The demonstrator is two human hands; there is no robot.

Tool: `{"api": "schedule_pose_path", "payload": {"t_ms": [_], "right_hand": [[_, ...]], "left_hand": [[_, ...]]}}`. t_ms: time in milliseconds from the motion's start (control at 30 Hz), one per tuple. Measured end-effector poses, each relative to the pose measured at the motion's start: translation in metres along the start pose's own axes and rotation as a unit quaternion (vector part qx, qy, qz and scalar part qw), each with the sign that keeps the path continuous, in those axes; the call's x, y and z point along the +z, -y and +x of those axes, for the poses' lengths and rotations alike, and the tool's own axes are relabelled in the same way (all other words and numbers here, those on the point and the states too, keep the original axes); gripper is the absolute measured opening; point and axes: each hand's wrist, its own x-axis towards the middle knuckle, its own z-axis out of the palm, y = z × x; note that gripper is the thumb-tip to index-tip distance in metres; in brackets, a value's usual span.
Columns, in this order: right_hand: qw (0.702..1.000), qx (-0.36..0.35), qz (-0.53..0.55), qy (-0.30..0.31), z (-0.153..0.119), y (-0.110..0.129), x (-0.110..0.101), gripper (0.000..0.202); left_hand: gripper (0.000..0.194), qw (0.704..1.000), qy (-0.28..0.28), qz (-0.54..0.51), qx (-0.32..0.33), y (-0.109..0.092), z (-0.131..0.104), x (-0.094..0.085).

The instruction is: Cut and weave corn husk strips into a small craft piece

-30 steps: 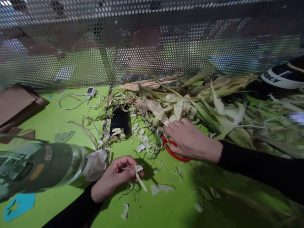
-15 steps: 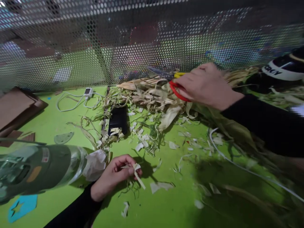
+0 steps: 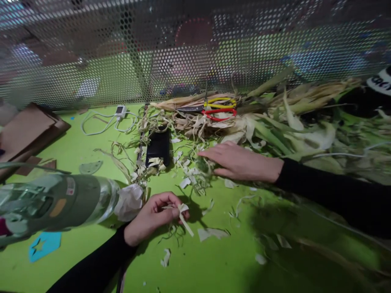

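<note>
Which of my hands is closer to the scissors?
Right. Your right hand is palm down by the scraps, a little nearer you than the scissors and apart from them. Your left hand, holding a husk strip, is farther off, toward you and to the left.

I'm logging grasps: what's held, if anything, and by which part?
Left grip: a pale strip, pinched near its upper end. Right grip: cannot tell.
</note>
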Motion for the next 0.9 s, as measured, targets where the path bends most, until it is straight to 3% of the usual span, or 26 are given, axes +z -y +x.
{"api": "schedule_pose_path", "payload": {"t_ms": [67, 167, 267, 400, 500, 567, 633, 767, 800, 867, 900], "right_hand": [[0.999, -0.001, 0.038, 0.013, -0.007, 0.001, 0.012, 0.05], [0.994, -0.017, 0.103, 0.04, -0.009, 0.011, 0.014, 0.038], [0.985, -0.021, 0.164, 0.051, -0.011, 0.035, 0.004, 0.024], [0.971, 0.003, 0.235, 0.038, -0.03, 0.065, -0.022, 0.025], [0.952, 0.067, 0.297, -0.026, -0.055, 0.072, -0.046, 0.019], [0.936, 0.113, 0.304, -0.136, -0.069, 0.07, -0.06, 0.022], [0.896, 0.151, 0.303, -0.288, -0.078, 0.066, -0.072, 0.022], [0.856, 0.22, 0.249, -0.395, -0.086, 0.059, -0.095, 0.03], [0.838, 0.232, 0.239, -0.432, -0.088, 0.058, -0.101, 0.034], [0.776, 0.261, 0.264, -0.511, -0.092, 0.058, -0.112, 0.023], [0.759, 0.275, 0.27, -0.525, -0.094, 0.058, -0.116, 0.02]], "left_hand": [[0.033, 1.0, 0.005, -0.005, 0.0, -0.001, 0.0, 0.001], [0.032, 1.0, 0.008, -0.014, 0.0, -0.002, 0.0, 0.001], [0.033, 1.0, 0.005, -0.014, -0.001, -0.002, 0.001, 0.001], [0.036, 1.0, -0.002, -0.007, 0.012, 0.0, 0.003, 0.0], [0.037, 1.0, 0.002, -0.007, 0.029, 0.002, 0.006, 0.0], [0.037, 0.999, 0.005, -0.005, 0.049, 0.002, 0.009, 0.0], [0.04, 0.998, 0.002, -0.004, 0.067, 0.001, 0.011, -0.001], [0.042, 0.994, -0.024, -0.008, 0.104, -0.003, 0.014, -0.002], [0.042, 0.993, -0.033, -0.013, 0.116, -0.004, 0.014, -0.002], [0.042, 0.99, -0.038, -0.021, 0.135, -0.007, 0.015, -0.004], [0.043, 0.989, -0.04, -0.023, 0.141, -0.008, 0.015, -0.005]]}}
